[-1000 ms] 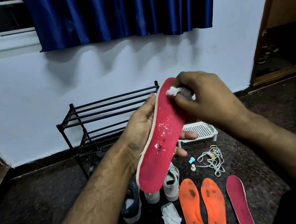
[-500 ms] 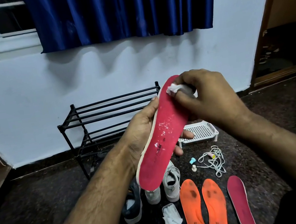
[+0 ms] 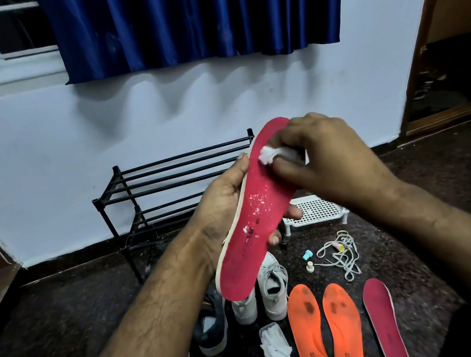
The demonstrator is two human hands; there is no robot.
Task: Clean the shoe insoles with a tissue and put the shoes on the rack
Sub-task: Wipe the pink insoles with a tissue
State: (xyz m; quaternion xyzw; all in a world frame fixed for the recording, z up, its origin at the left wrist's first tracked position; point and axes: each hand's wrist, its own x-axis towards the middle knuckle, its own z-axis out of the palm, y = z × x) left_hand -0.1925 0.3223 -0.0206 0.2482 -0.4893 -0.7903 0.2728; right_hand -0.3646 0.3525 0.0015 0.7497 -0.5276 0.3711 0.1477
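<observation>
Wiping, item by item: we hold the red insole (image 3: 252, 218) upright in our left hand (image 3: 226, 204), fingers curled round it above the shoes (image 3: 263, 293); our right hand (image 3: 326, 161) pinches the tissue (image 3: 267, 153) against its toe. Next, probably: white flecks midway.

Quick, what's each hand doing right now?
Left hand: grips the red insole from behind.
Right hand: pinches a white tissue against the insole's upper end.
</observation>
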